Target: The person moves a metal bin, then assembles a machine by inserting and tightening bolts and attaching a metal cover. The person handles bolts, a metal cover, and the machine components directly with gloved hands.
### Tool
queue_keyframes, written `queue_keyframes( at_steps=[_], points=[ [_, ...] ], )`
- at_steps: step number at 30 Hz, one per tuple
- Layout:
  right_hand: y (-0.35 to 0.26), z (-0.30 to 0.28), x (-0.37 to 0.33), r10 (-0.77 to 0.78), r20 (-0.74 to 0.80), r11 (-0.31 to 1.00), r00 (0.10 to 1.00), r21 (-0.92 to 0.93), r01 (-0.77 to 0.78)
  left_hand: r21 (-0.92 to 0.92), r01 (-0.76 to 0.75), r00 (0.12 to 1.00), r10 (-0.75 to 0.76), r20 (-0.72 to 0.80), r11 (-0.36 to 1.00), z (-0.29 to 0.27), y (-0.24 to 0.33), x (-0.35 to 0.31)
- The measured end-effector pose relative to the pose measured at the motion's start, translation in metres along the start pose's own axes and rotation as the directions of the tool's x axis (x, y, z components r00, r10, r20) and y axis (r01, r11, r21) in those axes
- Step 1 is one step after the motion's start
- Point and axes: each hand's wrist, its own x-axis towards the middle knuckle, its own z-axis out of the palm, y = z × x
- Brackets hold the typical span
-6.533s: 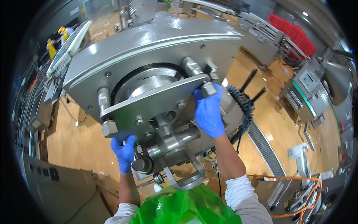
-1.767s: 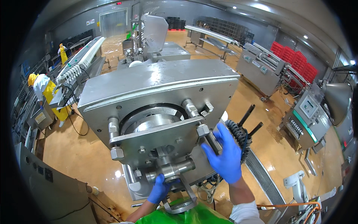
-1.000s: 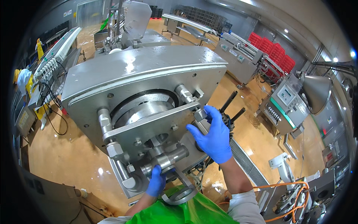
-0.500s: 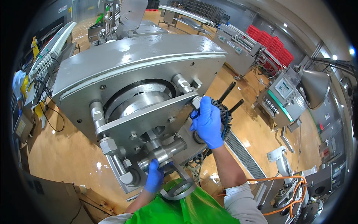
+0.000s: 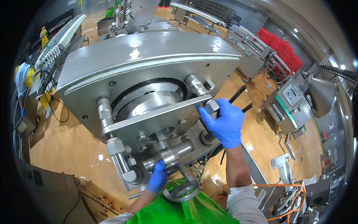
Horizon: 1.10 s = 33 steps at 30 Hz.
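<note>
Both of my hands wear blue gloves. With the fingers of my right hand curled around it, a large hex nut sits at the right end of a thick steel plate. My left hand grips a steel pipe fitting below the plate; its thumb shows on the near side, and most fingers are hidden underneath. Next to this hand, a flat steel tool with a ring end extends over my green apron. A similar hex nut is on the plate's left end.
The plate is mounted on a big steel machine housing. Two dark rods jut out beyond my right hand. A control box and stacked red crates stand to the right. An orange hose lies lower right. Workers in yellow are far left.
My right hand has turned around the nut, its thumb now lying along the near side. My left hand keeps its hold. The whole view has shifted slightly.
</note>
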Motion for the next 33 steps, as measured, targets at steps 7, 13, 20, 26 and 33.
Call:
queue_keyframes(
  at_steps=[7,13,20,26,33],
  points=[
    [-0.011,0.019,-0.008,0.213,0.052,0.891,0.976,0.399,-0.216,0.322,0.255,0.96,-0.2,-0.196,0.912,-0.029,-0.026,-0.002],
    [0.001,-0.006,-0.016,0.136,0.659,0.164,0.74,0.721,-0.673,0.267,0.182,0.983,-0.18,-0.032,0.946,0.001,0.021,-0.013],
    [-0.056,-0.035,-0.022,0.365,0.213,0.87,0.906,0.269,-0.413,0.141,0.013,1.0,-0.016,0.021,0.99,0.003,0.017,-0.004],
    [-0.156,-0.027,-0.049,-0.334,0.118,0.88,0.935,0.393,0.265,0.112,-0.124,0.985,0.108,0.137,0.986,-0.004,0.009,0.005],
    [-0.182,0.006,-0.049,-0.348,0.079,0.938,0.934,0.041,0.345,-0.213,-0.117,0.982,0.145,0.121,0.97,0.008,0.015,-0.003]
  ],
)
